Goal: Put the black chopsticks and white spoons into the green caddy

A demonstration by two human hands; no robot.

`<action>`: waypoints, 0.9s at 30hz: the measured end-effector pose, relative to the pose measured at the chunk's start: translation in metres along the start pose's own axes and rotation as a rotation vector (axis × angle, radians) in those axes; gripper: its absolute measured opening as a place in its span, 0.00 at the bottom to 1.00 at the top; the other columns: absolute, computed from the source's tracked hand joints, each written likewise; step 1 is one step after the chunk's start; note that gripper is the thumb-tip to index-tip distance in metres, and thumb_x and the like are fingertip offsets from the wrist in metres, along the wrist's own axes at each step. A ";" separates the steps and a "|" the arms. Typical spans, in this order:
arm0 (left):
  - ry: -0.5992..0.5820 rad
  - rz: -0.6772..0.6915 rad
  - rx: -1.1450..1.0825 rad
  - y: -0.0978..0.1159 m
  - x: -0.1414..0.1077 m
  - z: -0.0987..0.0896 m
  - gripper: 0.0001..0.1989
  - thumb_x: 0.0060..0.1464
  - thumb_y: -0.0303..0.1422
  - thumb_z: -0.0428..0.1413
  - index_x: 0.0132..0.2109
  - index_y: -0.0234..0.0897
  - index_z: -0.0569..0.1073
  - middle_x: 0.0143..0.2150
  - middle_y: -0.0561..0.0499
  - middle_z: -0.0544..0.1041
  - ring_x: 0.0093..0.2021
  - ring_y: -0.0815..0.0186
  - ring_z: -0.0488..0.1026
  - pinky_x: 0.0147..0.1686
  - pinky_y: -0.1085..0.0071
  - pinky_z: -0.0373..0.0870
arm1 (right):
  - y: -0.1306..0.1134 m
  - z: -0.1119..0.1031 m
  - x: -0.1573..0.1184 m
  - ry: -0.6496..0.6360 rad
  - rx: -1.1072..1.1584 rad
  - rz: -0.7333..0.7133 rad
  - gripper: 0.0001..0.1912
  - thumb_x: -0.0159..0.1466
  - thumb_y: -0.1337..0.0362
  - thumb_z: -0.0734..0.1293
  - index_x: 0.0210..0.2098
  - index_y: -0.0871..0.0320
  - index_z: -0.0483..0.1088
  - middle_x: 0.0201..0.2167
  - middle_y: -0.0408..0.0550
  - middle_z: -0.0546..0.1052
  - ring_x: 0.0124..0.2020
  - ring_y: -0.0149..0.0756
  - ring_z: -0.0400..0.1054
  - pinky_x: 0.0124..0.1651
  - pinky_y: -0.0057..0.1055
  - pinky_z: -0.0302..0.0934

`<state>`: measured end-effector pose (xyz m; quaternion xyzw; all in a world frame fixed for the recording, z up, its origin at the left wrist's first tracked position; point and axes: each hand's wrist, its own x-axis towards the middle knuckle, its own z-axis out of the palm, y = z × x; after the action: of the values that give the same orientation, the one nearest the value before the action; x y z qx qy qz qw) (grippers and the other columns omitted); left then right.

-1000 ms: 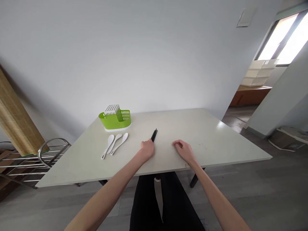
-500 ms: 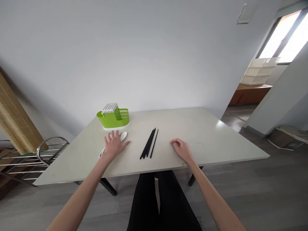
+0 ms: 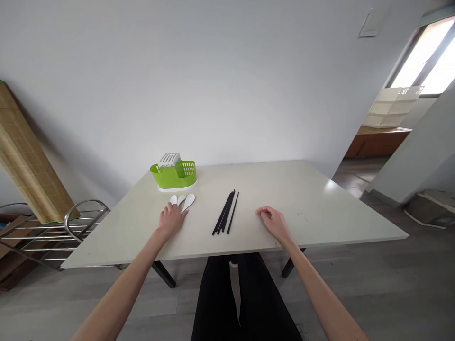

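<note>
My left hand (image 3: 170, 219) lies over the handles of three white spoons (image 3: 189, 201), its fingers drawn in around them. The spoon bowls point away from me, and the hand hides most of the handles. Curled loosely on the tabletop, my right hand (image 3: 273, 221) has nothing visible in it. Between the hands, several black chopsticks (image 3: 223, 214) lie in a narrow bundle, with a single chopstick (image 3: 233, 213) slightly apart on their right. Behind the spoons stands a green utensil holder (image 3: 173, 178) with a white slotted top and a white base.
The pale table (image 3: 284, 184) backs onto a grey-white wall. At the left, a rolled bamboo mat (image 3: 30, 161) leans by a metal rack (image 3: 81, 222). Past the table on the right are a translucent storage box (image 3: 391, 108) and a covered box (image 3: 428, 208) on the floor.
My left hand has gone from spread fingers above the spoons to closing over their handles, and three spoon bowls now show. My right hand stays in place. The view has shifted slightly left.
</note>
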<state>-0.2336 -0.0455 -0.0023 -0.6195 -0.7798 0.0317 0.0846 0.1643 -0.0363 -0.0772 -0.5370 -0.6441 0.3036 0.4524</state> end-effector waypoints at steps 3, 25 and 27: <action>-0.028 0.016 -0.003 0.017 0.008 0.006 0.22 0.69 0.33 0.42 0.60 0.21 0.68 0.57 0.23 0.72 0.55 0.43 0.75 0.47 0.55 0.73 | 0.000 -0.001 -0.001 -0.008 -0.002 -0.002 0.15 0.67 0.55 0.61 0.40 0.51 0.78 0.48 0.49 0.83 0.50 0.46 0.76 0.56 0.42 0.66; -0.066 0.212 0.035 0.119 0.005 -0.031 0.20 0.67 0.24 0.42 0.62 0.24 0.65 0.51 0.26 0.75 0.49 0.48 0.81 0.46 0.58 0.75 | -0.003 0.002 0.006 0.024 0.078 -0.025 0.13 0.65 0.60 0.61 0.37 0.51 0.77 0.43 0.48 0.84 0.48 0.43 0.77 0.57 0.40 0.65; -0.066 0.264 0.016 0.153 0.001 -0.036 0.20 0.67 0.21 0.41 0.62 0.26 0.65 0.52 0.28 0.76 0.50 0.50 0.81 0.47 0.59 0.75 | -0.002 0.002 0.006 0.033 0.079 -0.020 0.13 0.65 0.60 0.60 0.37 0.51 0.77 0.44 0.47 0.84 0.49 0.43 0.76 0.57 0.40 0.65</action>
<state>-0.0803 -0.0116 0.0093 -0.7147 -0.6935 0.0691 0.0591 0.1617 -0.0307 -0.0742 -0.5174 -0.6293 0.3151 0.4868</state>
